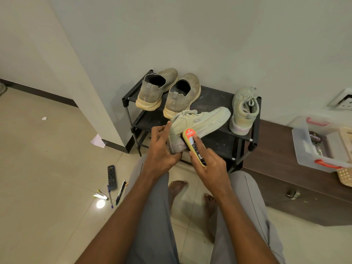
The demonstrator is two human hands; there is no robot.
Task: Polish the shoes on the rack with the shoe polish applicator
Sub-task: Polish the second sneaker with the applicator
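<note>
My left hand (162, 147) grips the heel end of a pale green lace-up sneaker (202, 120), held on its side in front of the black shoe rack (215, 98). My right hand (210, 164) holds a yellow shoe polish applicator (192, 143) with an orange-red label against the sneaker's side near the heel. The matching green sneaker (244, 111) stands on the rack's right end. Two tan slip-on shoes (167, 92) sit side by side on the rack's left half, heels toward me.
A clear plastic box (322, 143) with red latches sits on a brown cabinet (297, 189) at the right. A remote (111, 177), pens (120, 192) and a stapler (100, 196) lie on the tiled floor at the left. My knees and bare feet are below the hands.
</note>
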